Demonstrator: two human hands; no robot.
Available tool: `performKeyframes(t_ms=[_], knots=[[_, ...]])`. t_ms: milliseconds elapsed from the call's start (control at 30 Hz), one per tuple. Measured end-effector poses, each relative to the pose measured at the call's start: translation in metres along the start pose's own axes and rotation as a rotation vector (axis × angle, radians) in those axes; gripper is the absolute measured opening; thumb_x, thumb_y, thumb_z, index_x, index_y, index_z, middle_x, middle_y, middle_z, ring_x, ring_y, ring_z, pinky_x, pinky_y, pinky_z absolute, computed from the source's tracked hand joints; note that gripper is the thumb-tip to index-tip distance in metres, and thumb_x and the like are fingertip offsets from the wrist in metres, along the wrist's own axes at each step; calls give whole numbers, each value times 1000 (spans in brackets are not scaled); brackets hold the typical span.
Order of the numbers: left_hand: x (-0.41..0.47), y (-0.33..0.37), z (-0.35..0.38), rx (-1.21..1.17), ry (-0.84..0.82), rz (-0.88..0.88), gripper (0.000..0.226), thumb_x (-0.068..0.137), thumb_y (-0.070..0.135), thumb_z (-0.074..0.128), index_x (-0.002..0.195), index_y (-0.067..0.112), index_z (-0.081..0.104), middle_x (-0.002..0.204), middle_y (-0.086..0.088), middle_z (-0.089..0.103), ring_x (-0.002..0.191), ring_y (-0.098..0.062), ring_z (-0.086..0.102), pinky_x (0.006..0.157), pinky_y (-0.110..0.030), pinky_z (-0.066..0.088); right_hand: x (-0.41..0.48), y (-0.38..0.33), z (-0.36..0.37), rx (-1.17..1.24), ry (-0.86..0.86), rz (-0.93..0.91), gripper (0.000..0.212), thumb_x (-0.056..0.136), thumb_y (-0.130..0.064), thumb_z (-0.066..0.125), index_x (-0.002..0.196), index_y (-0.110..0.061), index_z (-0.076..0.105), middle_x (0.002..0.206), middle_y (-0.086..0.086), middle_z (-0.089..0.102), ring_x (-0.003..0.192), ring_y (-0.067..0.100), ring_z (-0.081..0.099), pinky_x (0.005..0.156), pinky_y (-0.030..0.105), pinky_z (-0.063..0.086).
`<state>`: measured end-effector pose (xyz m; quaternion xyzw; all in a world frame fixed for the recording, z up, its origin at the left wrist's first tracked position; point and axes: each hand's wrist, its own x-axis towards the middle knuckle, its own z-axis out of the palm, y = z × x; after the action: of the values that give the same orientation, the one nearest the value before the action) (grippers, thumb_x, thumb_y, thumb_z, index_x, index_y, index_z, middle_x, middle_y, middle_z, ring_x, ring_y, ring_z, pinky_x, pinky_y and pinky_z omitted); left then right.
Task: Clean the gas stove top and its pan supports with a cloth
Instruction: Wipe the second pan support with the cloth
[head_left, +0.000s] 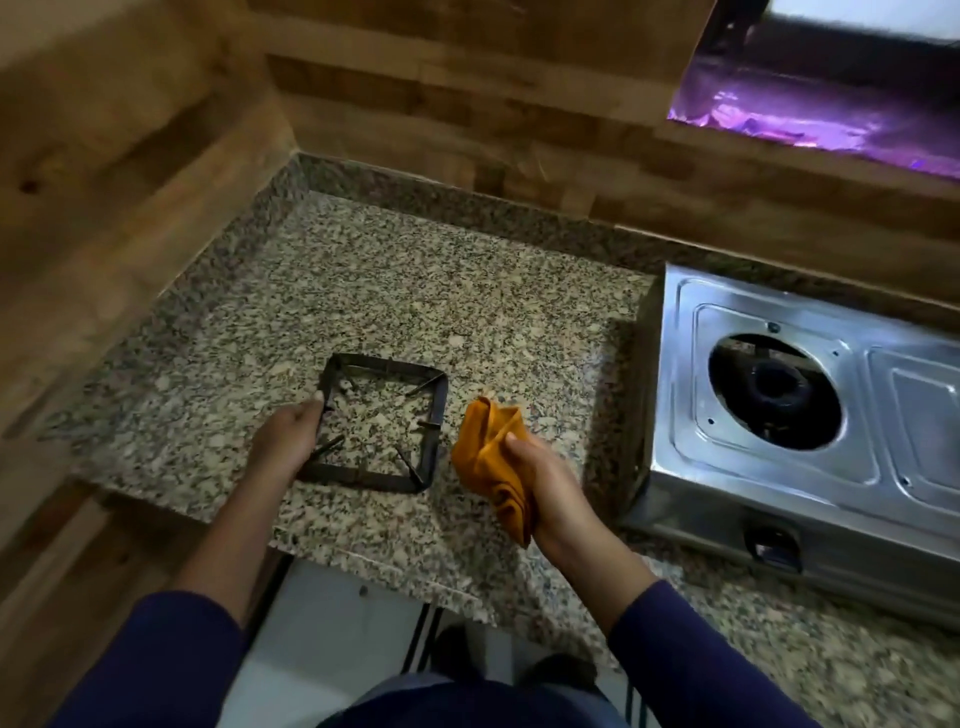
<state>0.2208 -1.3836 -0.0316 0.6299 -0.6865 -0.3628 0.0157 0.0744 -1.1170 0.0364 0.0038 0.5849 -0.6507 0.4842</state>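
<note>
A dark square pan support (435, 410) lies on the speckled granite counter (363, 291). My left hand (289, 439) grips its left side. An orange cloth (488, 462) is bunched in my right hand (540, 480), just right of the pan support and apart from it. The steel gas stove (691, 395) stands at the right with its left burner (776, 392) bare, no support on it.
Wood-patterned walls close the counter in at the left and back. The counter's front edge runs below my hands, with a white cabinet front (332, 623) under it. A stove knob (774, 545) faces forward. A purple-lit opening (831, 124) sits above the stove.
</note>
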Motion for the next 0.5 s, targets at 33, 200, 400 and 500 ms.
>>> performKeyframes(t_ms=[33,200,400,500], knots=[[2,2,1,-9,-41,0,64,97,61,32,115,9,66,117,-15,63,106,-35,58,89,-41,46,3,0,2,-7,9,11,19,99,-25,53,114,-27,65,102,5,76,91,24,73,73,35,54],[-19,11,1,-39,57,150,64,97,61,28,82,9,62,76,-12,63,74,-31,61,65,-35,42,13,-6,14,-8,21,3,26,99,-23,52,123,-22,62,105,8,75,93,25,73,75,34,54],[-64,35,11,-59,80,350,50,100,55,28,86,16,56,65,-2,67,53,-17,62,47,-26,40,15,-15,19,-38,14,-9,22,99,-20,53,118,-25,64,103,8,76,94,27,72,75,37,56],[-84,52,17,-109,76,353,46,100,52,32,79,16,53,65,-7,66,54,-16,61,45,-25,37,10,-27,17,-75,18,-50,22,98,-20,56,116,-24,65,103,9,75,95,29,72,75,38,57]])
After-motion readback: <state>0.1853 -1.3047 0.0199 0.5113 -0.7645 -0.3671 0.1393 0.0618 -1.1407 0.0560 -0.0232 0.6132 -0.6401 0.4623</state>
